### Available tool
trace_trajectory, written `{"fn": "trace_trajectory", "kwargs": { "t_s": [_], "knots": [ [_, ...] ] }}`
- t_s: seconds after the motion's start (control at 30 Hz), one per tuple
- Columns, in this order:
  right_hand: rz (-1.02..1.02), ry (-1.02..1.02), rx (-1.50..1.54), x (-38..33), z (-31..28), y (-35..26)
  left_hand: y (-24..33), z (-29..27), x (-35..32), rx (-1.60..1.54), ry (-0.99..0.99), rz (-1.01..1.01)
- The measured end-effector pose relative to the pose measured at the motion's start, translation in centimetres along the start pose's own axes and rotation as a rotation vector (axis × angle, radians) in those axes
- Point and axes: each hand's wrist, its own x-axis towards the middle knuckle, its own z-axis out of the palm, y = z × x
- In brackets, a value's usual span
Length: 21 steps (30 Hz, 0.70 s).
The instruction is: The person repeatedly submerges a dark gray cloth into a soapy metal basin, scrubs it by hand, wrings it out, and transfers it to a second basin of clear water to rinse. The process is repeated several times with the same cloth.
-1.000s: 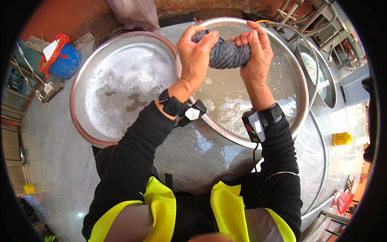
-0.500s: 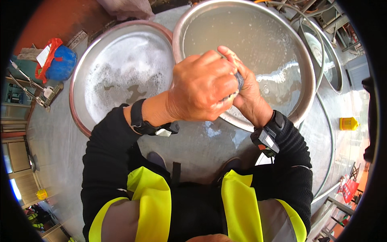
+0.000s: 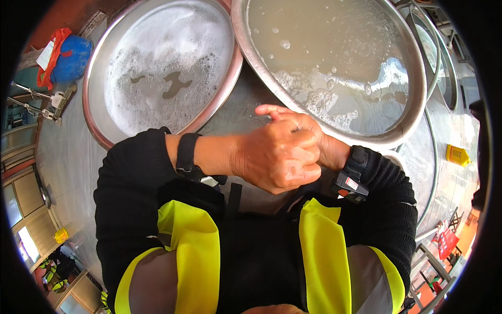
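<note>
Both fists come together in front of my chest, just on my side of the large metal basin (image 3: 251,57) of murky water. My left hand (image 3: 280,157) is closed, wet, with its knuckles toward me, and covers much of the other. Behind it, my right hand (image 3: 329,149) is closed too, with a finger or thumb sticking out to the left above the left fist. Whatever they grip is hidden between the palms. Murky greyish water (image 3: 334,42) with some bubbles fills the basin.
At the left stands a second wide basin (image 3: 91,104) with white suds (image 3: 167,47). Beyond it sits a blue bucket (image 3: 73,60) with a red bag. On the right are a hose (image 3: 434,152), another metal tub (image 3: 451,78) and a yellow jug (image 3: 457,155).
My joined hands have drawn back toward my body, from over the basins' edges. The dark grey, bunched, cloth-like thing that showed between them is now out of sight.
</note>
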Motion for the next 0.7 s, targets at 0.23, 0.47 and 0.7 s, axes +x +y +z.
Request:
{"fn": "trace_trajectory", "kwargs": {
  "t_s": [0.23, 0.47, 0.7],
  "knots": [
    [0.216, 0.118, -0.221, 0.5, -0.3, 1.7, 1.5, 2.1, -1.3, -0.162, -0.009, 0.052],
    [0.355, 0.061, -0.159, 0.6, -0.2, 2.3, 1.9, 3.3, -1.9, -0.282, -0.015, 0.053],
    [0.418, 0.067, -0.215, 1.0, -0.7, 2.6, 2.0, 3.9, -2.4, -0.304, -0.031, 0.063]
  ]
}}
